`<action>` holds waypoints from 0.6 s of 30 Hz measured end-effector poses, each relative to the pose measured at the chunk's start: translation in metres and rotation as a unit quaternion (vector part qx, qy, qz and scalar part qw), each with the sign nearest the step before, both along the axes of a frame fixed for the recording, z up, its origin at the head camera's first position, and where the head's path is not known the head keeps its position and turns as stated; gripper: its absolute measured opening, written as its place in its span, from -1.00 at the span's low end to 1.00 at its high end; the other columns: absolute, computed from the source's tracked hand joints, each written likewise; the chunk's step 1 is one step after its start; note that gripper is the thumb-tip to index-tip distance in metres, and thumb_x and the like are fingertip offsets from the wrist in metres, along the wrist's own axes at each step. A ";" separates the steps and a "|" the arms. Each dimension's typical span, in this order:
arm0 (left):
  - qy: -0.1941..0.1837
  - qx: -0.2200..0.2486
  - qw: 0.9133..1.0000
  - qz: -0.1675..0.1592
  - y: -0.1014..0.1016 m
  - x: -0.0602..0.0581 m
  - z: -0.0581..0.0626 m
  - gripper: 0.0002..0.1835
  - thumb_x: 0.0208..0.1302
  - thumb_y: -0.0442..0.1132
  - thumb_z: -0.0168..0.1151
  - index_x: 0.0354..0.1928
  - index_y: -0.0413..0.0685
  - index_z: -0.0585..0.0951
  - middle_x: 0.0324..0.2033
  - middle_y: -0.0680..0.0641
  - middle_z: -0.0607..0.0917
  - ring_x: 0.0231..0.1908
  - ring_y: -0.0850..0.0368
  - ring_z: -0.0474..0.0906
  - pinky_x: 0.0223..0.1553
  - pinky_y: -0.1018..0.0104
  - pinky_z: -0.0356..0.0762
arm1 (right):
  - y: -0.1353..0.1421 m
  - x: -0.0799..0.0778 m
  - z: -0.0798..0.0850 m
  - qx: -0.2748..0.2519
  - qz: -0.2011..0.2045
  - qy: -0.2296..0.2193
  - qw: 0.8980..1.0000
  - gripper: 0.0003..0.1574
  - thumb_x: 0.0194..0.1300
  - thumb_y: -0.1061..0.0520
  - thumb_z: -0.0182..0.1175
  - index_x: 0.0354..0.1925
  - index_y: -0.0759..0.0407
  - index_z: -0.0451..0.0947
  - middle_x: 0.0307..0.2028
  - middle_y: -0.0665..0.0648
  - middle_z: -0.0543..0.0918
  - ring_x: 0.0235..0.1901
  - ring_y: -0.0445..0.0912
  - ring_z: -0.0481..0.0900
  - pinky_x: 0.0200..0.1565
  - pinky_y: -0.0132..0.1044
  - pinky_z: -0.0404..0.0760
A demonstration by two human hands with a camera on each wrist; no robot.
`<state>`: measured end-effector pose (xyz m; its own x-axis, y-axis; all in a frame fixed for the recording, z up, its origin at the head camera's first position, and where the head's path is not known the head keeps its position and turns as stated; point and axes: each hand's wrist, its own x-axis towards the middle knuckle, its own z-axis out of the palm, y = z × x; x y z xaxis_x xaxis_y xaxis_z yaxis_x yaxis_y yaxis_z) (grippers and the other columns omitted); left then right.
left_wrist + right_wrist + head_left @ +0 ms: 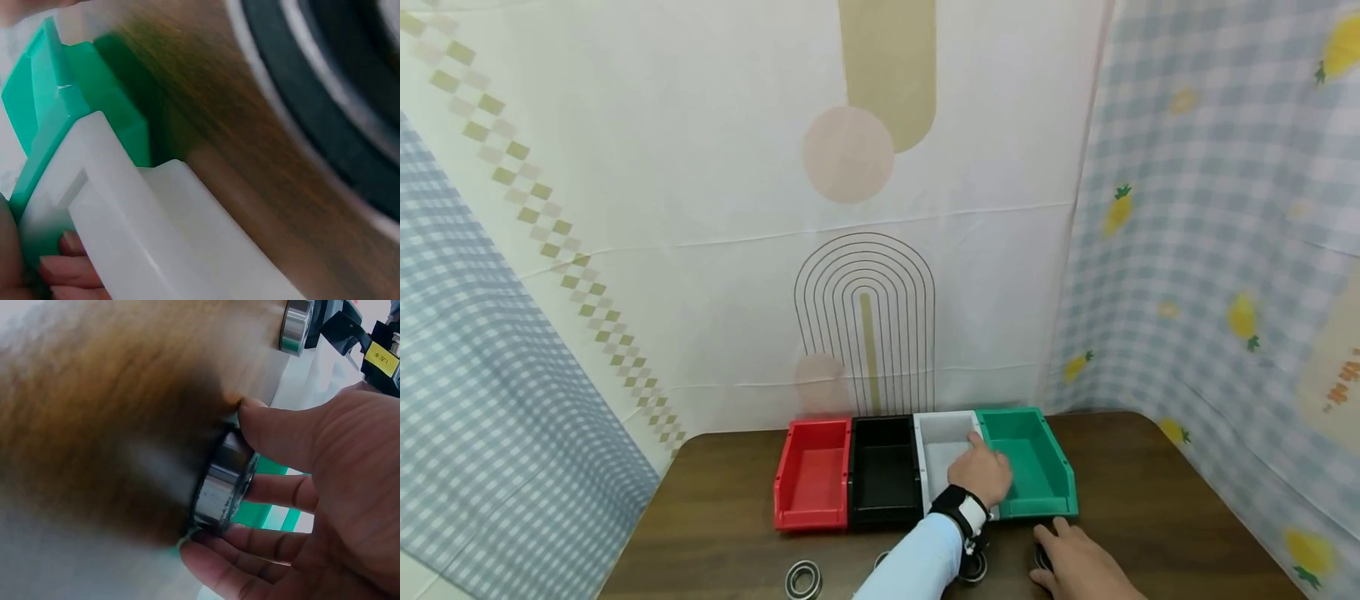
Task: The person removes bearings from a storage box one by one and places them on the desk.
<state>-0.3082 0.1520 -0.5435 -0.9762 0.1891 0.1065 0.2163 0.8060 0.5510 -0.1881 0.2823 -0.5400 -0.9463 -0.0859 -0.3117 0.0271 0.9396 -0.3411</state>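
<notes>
My right hand (1078, 562) is at the right front of the table, pinching a ball bearing (224, 481) by its rim between thumb and fingers. In the right wrist view the bearing stands on edge, tilted, close to the wooden surface. My left hand (981, 473) is over the white bin (936, 425) and the side of the green bin (1037, 458), its index finger pointing forward. Some of its fingers (69, 272) show curled behind the white wall in the left wrist view. Whether they hold anything is hidden.
A red bin (812, 475) and a black bin (883, 467) stand left of the white one. Along the front of the table (722, 517) lie more bearings (803, 579), one partly behind the left sleeve (917, 558). A patterned curtain (737, 317) hangs behind.
</notes>
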 end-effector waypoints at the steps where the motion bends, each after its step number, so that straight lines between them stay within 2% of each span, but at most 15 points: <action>1: -0.006 0.006 1.000 0.001 -0.001 0.000 0.000 -0.30 0.64 0.05 -0.03 0.55 -0.35 0.32 -0.82 0.05 0.37 -0.80 0.13 0.25 -0.70 0.23 0.16 | -0.001 0.000 0.000 0.001 0.001 -0.002 1.000 -0.25 0.26 -0.14 0.53 0.22 0.27 0.61 0.26 0.50 0.57 0.20 0.46 0.57 0.15 0.39 0.57; 5: -0.028 0.025 0.999 0.013 -0.005 0.000 0.001 -0.21 0.65 0.22 -0.09 0.55 -0.33 0.35 -0.72 -0.05 0.57 -0.66 0.06 0.51 -0.56 0.18 0.43 | -0.003 -0.001 0.003 0.001 0.007 -0.005 1.000 -0.27 0.26 -0.15 0.53 0.21 0.27 0.63 0.24 0.50 0.60 0.17 0.48 0.59 0.15 0.40 0.56; 8: -0.014 0.032 0.999 0.027 -0.012 0.001 0.004 -0.13 0.64 0.34 -0.18 0.50 -0.33 0.41 -0.59 -0.14 0.70 -0.52 0.00 0.66 -0.42 0.13 0.58 | -0.007 -0.003 0.006 0.003 0.009 0.007 1.000 -0.28 0.23 -0.18 0.55 0.17 0.23 0.65 0.19 0.44 0.64 0.12 0.44 0.62 0.12 0.39 0.58; 9: -0.003 0.030 0.999 0.027 -0.013 0.002 0.005 -0.12 0.64 0.36 -0.20 0.49 -0.32 0.43 -0.59 -0.14 0.71 -0.52 0.00 0.67 -0.43 0.14 0.58 | -0.008 -0.003 0.008 0.005 0.007 0.008 1.000 -0.27 0.22 -0.19 0.55 0.17 0.22 0.66 0.18 0.42 0.64 0.11 0.43 0.62 0.11 0.39 0.58; 11: 0.045 0.020 0.998 0.026 -0.018 0.005 0.007 -0.14 0.63 0.36 -0.16 0.43 -0.31 0.50 -0.60 -0.12 0.71 -0.56 0.03 0.65 -0.50 0.20 0.54 | -0.008 -0.003 0.011 0.008 0.002 0.005 1.000 -0.23 0.21 -0.21 0.55 0.20 0.22 0.65 0.18 0.43 0.64 0.12 0.44 0.62 0.12 0.39 0.58; 13: 0.093 0.002 0.996 0.017 -0.023 0.010 0.010 -0.24 0.61 0.31 -0.05 0.33 -0.26 0.58 -0.66 -0.05 0.66 -0.65 0.10 0.57 -0.61 0.28 0.41 | -0.007 -0.001 0.015 0.009 -0.005 0.004 1.000 -0.18 0.21 -0.23 0.55 0.25 0.22 0.63 0.21 0.46 0.63 0.15 0.46 0.61 0.13 0.40 0.57; 15: 0.136 -0.007 0.991 0.003 -0.033 0.018 0.016 -0.34 0.58 0.25 0.05 0.27 -0.21 0.63 -0.62 -0.03 0.70 -0.65 0.15 0.57 -0.62 0.34 0.38 | -0.006 0.003 0.018 0.006 -0.007 0.016 1.000 -0.14 0.20 -0.23 0.55 0.29 0.22 0.61 0.22 0.46 0.63 0.16 0.46 0.61 0.13 0.41 0.58; 16: 0.152 -0.008 0.988 -0.002 -0.039 0.023 0.020 -0.39 0.56 0.22 0.10 0.22 -0.19 0.66 -0.56 -0.04 0.74 -0.61 0.15 0.60 -0.60 0.34 0.41 | -0.005 0.005 0.020 0.003 -0.008 0.029 1.000 -0.14 0.20 -0.23 0.56 0.29 0.22 0.62 0.21 0.44 0.65 0.14 0.44 0.63 0.12 0.40 0.59; 18: 0.151 0.001 0.988 -0.018 -0.052 0.035 0.029 -0.45 0.53 0.19 0.15 0.16 -0.14 0.68 -0.41 -0.07 0.81 -0.49 0.12 0.69 -0.52 0.31 0.52 | -0.005 0.010 0.023 -0.003 -0.007 0.062 0.998 -0.17 0.19 -0.23 0.56 0.26 0.20 0.64 0.15 0.35 0.70 0.09 0.37 0.68 0.10 0.36 0.62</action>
